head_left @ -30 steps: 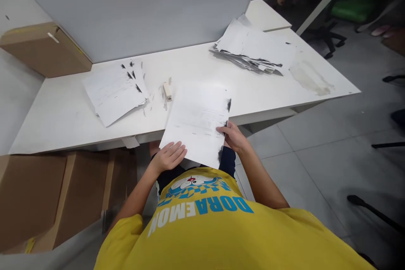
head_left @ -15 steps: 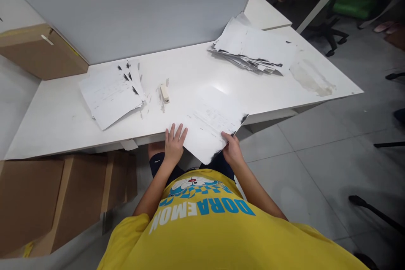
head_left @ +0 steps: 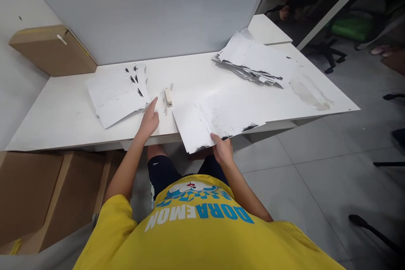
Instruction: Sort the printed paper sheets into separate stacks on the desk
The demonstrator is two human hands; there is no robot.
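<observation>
A set of white printed sheets (head_left: pixel 215 120) lies fanned at the desk's front edge. My right hand (head_left: pixel 221 148) pinches their near edge, thumb on top. My left hand (head_left: pixel 149 119) is over the desk with fingers stretched out, fingertips a little short of a small cream stapler (head_left: pixel 168 97). It holds nothing. A stack of stapled papers (head_left: pixel 116 93) lies just left of that hand.
A larger heap of papers (head_left: pixel 256 61) sits at the desk's far right. The white desk (head_left: pixel 63 114) backs onto a grey partition (head_left: pixel 142 8). Cardboard boxes stand on the floor at left (head_left: pixel 28 194) and behind the desk (head_left: pixel 53 50). Office chairs (head_left: pixel 348 29) stand at right.
My left hand left the sheets and moved forward and left toward the stapler. My right hand turned the sheets so they lie sideways and fanned on the desk.
</observation>
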